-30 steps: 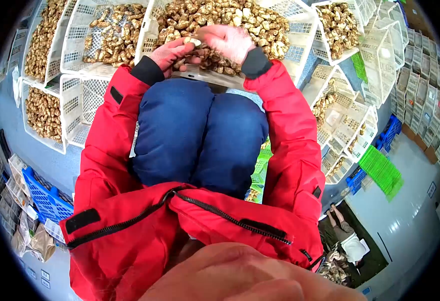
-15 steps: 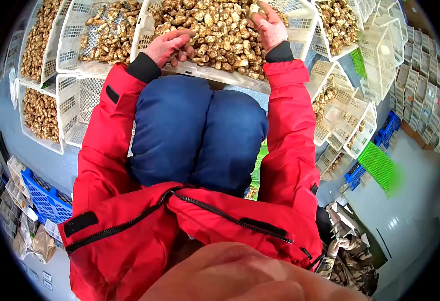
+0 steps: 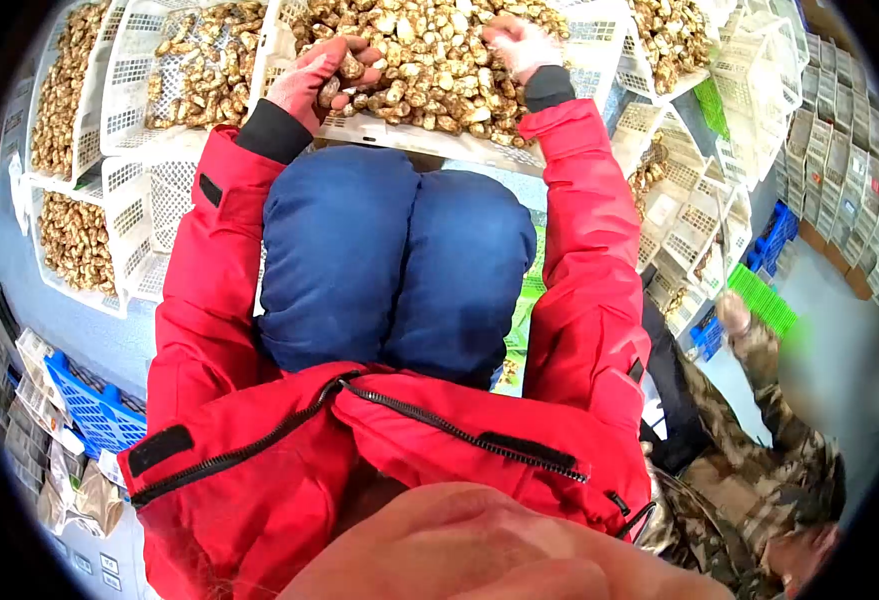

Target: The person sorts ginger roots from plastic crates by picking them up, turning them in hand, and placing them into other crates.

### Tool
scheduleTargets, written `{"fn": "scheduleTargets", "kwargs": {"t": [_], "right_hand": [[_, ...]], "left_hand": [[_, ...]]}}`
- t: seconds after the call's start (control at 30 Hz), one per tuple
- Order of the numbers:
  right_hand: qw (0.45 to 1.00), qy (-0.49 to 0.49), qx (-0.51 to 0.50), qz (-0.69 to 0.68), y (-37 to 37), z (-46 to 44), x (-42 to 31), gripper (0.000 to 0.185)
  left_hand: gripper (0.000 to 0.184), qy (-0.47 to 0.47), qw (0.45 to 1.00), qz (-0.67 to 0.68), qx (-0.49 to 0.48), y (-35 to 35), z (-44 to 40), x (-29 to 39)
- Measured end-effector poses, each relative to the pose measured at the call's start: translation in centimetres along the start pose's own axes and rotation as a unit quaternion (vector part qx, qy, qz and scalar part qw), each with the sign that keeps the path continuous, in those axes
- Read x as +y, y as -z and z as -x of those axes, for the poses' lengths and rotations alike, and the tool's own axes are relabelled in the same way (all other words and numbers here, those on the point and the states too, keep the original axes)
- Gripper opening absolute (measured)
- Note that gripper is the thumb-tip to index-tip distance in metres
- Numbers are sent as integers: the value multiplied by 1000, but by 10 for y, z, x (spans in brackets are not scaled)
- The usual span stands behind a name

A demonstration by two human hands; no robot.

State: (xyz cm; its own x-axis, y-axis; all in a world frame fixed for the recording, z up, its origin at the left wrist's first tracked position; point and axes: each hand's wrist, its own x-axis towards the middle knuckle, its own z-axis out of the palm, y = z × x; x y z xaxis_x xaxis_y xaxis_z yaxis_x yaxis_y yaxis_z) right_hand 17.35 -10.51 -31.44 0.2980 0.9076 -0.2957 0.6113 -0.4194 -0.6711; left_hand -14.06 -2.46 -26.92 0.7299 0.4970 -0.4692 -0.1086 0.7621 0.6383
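Brown-and-cream mushroom-like pieces point(image 3: 429, 60) fill the white perforated crate point(image 3: 589, 55) in front of my knees. Over the crate's left part, my left hand point(image 3: 327, 78) has its fingers curled round one brown piece point(image 3: 351, 67). My right hand point(image 3: 521, 46) is over the crate's right part, on the pieces; its fingers are blurred, and whether it holds any piece cannot be made out.
More white crates with such pieces stand left point(image 3: 181, 75) and right point(image 3: 671, 40). A blue crate point(image 3: 99, 405) is at lower left. Close on my right is a person in camouflage point(image 3: 749, 480), one hand near a green mat point(image 3: 762, 300).
My left hand has moved slightly up and closed round a piece. My right hand has come down and left a little. The person in camouflage has come much nearer on the right.
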Motion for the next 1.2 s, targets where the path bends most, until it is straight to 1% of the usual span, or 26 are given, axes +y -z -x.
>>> {"fn": "scheduleTargets", "kwargs": {"t": [0.07,0.13,0.17,0.2,0.23,0.27,0.33,0.37,0.47,0.53,0.57,0.6,0.67,0.73,0.77,0.8,0.83,0.87,0.9,0.93,1.0,1.07,1.1,1.13,1.17,1.2], "right_hand": [[967,12,20,252,-20,18,-16,39],[963,23,-7,268,-20,19,-27,40],[999,-5,-20,28,-24,13,-9,40],[976,-35,-34,-213,-27,9,9,39],[987,-11,-8,-161,-11,20,-5,36],[966,-6,-24,-257,-4,30,-3,39],[823,8,-150,-548,4,46,7,41],[821,-31,-116,-559,9,61,-22,44],[756,-50,-172,-630,18,71,-44,46],[794,-1,-178,-582,9,67,-38,44],[829,-3,-166,-534,3,64,-44,44],[830,11,-179,-528,2,63,-45,39],[852,28,-235,-466,1,56,-44,36],[949,61,-224,-215,-2,47,-50,38],[971,77,-213,-80,-2,40,-57,40],[984,-20,-159,-75,10,33,-85,40],[998,12,-36,58,0,9,-64,41],[977,48,90,188,-11,-29,-39,42],[973,16,66,221,-20,-55,-29,43],[967,-17,40,252,-31,-66,-25,44],[981,-12,36,191,-33,-77,-19,30],[995,-15,85,50,-27,-60,-22,24],[992,-8,98,79,-11,-37,-47,22],[989,25,104,-103,-22,-31,-35,21],[974,40,51,-219,-27,-28,-26,21],[942,56,-3,-332,-30,-28,-20,22]], "left_hand": [[37,7,1000,7,-8,0,1,0],[38,3,1000,-1,-8,-4,4,4],[40,-6,1000,4,-8,-7,8,7],[40,0,1000,27,-15,-7,12,9],[42,-9,999,26,-23,-2,14,8],[45,-21,999,26,-34,5,15,9],[44,-35,998,49,-24,12,27,12],[42,-24,999,47,9,12,38,18],[47,-72,997,15,-4,49,79,14],[49,13,997,-65,50,76,119,12],[48,46,979,-174,91,93,137,9],[46,78,948,-280,130,111,153,3],[47,126,900,-312,276,155,178,-12],[45,101,875,-334,336,161,177,1],[47,61,903,-291,310,154,165,9],[50,26,926,-248,282,141,154,17],[53,9,943,-244,226,101,139,35],[52,-27,973,-204,107,83,121,40],[48,-36,984,-163,57,64,101,38],[43,-7,981,-192,36,28,81,48],[40,20,979,-203,10,0,41,45],[43,7,979,-201,-44,-2,6,34],[45,9,984,-169,-58,-4,-6,27],[48,12,988,-137,-72,-6,-14,19],[49,29,993,-74,-88,-5,-21,11],[51,36,992,-112,-43,-6,-27,3]]}}
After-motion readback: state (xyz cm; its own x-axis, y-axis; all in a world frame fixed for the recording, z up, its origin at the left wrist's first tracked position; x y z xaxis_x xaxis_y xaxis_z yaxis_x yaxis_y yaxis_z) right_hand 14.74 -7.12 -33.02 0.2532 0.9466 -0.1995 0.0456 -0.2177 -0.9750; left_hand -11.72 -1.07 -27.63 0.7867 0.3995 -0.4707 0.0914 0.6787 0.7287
